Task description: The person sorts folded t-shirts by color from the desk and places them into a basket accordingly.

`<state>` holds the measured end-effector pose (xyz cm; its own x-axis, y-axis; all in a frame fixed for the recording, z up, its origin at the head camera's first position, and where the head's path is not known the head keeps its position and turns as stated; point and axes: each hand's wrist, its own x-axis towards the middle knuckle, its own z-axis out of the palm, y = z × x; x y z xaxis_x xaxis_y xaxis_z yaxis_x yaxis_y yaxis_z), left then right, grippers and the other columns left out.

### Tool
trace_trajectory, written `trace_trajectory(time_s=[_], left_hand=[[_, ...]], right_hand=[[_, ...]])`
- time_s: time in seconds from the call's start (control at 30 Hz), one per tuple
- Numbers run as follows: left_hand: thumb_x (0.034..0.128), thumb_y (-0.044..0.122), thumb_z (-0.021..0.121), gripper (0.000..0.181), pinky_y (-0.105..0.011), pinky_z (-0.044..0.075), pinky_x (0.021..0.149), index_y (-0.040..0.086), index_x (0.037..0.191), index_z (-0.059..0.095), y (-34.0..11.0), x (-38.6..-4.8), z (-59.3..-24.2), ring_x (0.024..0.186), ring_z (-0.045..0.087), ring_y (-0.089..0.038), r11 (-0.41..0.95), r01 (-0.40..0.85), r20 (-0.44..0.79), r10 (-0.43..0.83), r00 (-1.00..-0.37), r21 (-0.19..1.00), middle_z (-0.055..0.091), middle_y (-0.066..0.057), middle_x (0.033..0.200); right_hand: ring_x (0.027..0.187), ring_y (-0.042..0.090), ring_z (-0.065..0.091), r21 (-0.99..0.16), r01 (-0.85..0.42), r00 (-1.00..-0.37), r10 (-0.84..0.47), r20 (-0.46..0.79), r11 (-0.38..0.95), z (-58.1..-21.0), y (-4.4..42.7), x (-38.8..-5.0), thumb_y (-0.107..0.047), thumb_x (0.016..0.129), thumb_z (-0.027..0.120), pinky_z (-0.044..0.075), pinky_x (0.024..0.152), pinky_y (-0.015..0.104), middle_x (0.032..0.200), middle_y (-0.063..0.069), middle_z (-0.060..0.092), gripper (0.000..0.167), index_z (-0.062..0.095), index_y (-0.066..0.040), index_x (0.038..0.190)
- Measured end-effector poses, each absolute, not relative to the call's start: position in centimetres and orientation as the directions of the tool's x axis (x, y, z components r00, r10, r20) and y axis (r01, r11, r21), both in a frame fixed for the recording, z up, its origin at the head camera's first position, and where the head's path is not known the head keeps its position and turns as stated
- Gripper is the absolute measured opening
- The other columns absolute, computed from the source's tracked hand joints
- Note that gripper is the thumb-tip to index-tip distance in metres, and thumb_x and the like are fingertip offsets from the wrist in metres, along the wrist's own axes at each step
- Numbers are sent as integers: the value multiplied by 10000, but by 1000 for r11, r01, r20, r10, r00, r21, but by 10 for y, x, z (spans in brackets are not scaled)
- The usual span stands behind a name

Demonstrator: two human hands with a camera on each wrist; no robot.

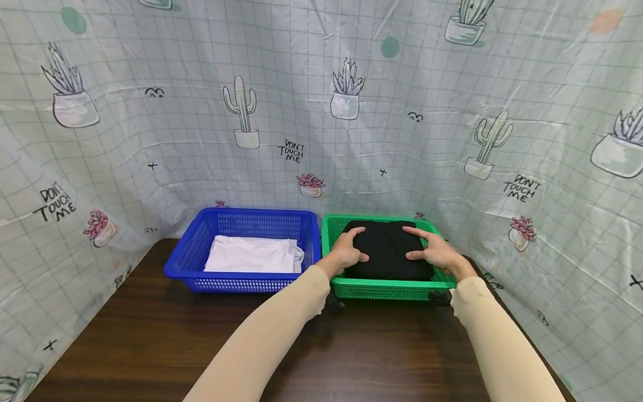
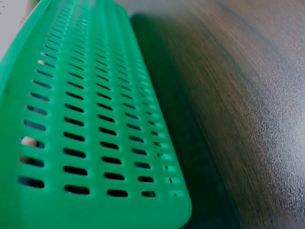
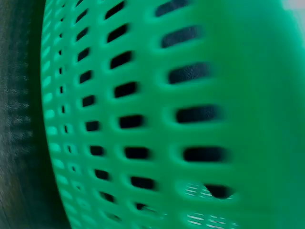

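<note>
A folded black cloth (image 1: pixel 385 251) lies inside the green basket (image 1: pixel 392 288) on the right of the head view. On the cloth's left side rests my left hand (image 1: pixel 346 251), its thumb and fingers spread apart. My right hand (image 1: pixel 438 254) touches the opposite side the same way, with the thumb nearer to me. Neither hand has fingers curled round the cloth. Both wrist views are filled by the slotted green wall of the basket (image 2: pixel 95 210), so the hands' undersides are hidden there.
Left of the green basket stands a blue basket (image 1: pixel 186 271) with a folded white cloth (image 1: pixel 253 254) in it. Both baskets sit at the back of a dark wooden table (image 1: pixel 150 335). A cactus-print curtain (image 1: pixel 301 72) hangs behind and along the sides.
</note>
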<state>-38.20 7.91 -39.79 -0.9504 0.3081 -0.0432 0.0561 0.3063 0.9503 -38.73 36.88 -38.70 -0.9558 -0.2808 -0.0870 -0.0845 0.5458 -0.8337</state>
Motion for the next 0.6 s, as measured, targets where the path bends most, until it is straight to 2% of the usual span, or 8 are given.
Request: trace_trajectory(time_s=[0.13,0.2,0.3,0.4,0.6], left_hand=[[942,-62,756,801,-433,522,1001,232,1624,454,86,-380,-405,1452,444,-397,352,29,-81,295,-952,936,359,-168,1644],[935,-72,760,800,-401,515,940,214,1619,458,89,-379,-408,1440,452,-389,372,14,-102,290,-952,928,353,-174,1642],[933,-60,772,790,-386,508,896,191,1615,463,91,-379,-408,1429,462,-388,409,2,-117,266,-957,912,349,-179,1644],[941,-35,777,773,-396,520,915,176,1615,461,92,-379,-407,1438,457,-389,446,-3,-124,243,-962,895,349,-187,1645],[967,40,780,750,-434,521,1027,169,1626,447,90,-377,-408,1450,462,-384,544,7,-135,220,-966,839,357,-208,1641]], right_hand=[[1439,497,406,-786,-88,-959,-266,-100,611,-403,370,-387,-73,984,754,499,949,392,1734,298,83,863,286,-179,1701],[1507,506,283,-777,-83,-956,-269,-114,624,-409,371,-386,-76,987,751,461,967,433,1737,308,45,863,275,-160,1702],[1547,533,185,-776,-85,-952,-281,-122,625,-413,372,-386,-93,995,746,434,1081,559,1727,327,64,859,261,-133,1702],[1555,558,138,-768,-95,-949,-292,-123,633,-414,373,-387,-135,1005,745,351,1164,670,1719,335,95,851,256,-119,1701],[1554,564,162,-687,-127,-939,-310,-150,716,-419,371,-388,-293,1023,741,337,1169,685,1720,328,126,832,284,-97,1690]])
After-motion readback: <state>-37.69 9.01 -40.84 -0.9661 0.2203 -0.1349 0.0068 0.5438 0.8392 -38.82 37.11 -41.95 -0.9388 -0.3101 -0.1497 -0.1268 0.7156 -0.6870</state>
